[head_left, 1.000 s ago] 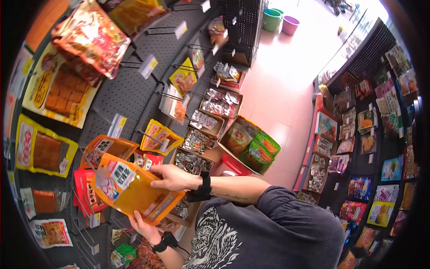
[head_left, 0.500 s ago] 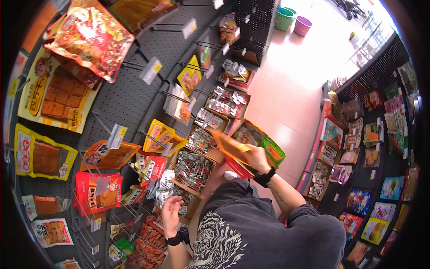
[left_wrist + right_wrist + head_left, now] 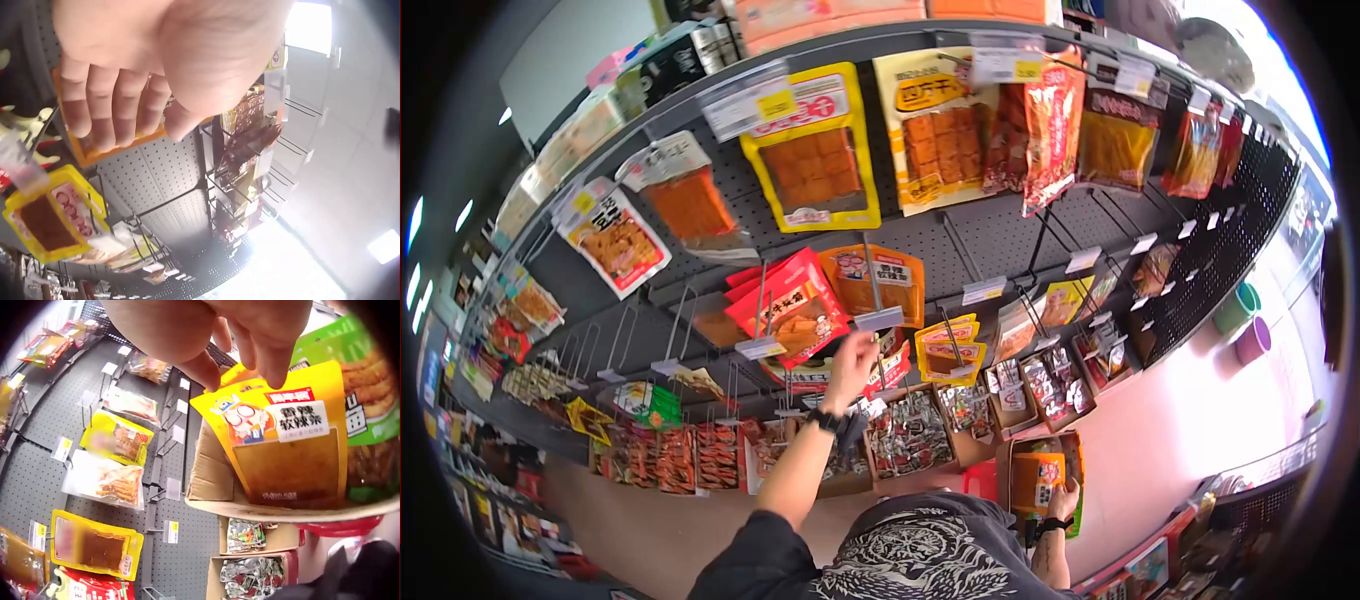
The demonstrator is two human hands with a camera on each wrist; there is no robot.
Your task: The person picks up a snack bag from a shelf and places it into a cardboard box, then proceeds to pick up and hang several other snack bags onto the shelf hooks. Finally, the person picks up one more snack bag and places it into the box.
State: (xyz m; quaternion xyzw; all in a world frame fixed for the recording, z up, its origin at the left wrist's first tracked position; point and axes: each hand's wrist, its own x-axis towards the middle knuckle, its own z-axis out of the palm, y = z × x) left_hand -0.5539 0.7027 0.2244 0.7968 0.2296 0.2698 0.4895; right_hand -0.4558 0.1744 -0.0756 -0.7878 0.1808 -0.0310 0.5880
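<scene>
My right hand (image 3: 1062,500) is at a cardboard box, its thumb and fingertips at the top edge of an orange snack pouch (image 3: 290,462) with a cartoon figure and a white label. The pouch stands upright inside the box (image 3: 212,465), beside green snack bags (image 3: 369,381). At the rack, my left hand (image 3: 852,372) is raised near a hanging orange pouch (image 3: 880,285), just below its price tag (image 3: 879,318). In the left wrist view its fingers (image 3: 125,106) bend loosely in front of that pouch, with nothing visible in them.
Red packets (image 3: 800,310) hang left of the left hand, and yellow-edged packets (image 3: 948,350) hang to its right. Wire hooks with tags stick out of the perforated rack (image 3: 990,240). Cartons of small silver packets (image 3: 910,435) line the lower shelf. Green and purple buckets (image 3: 1253,340) stand on the floor.
The orange pouch, first held in both hands, has travelled right into the box with my right hand. My left hand let go and rose to the rack. The head view has turned left.
</scene>
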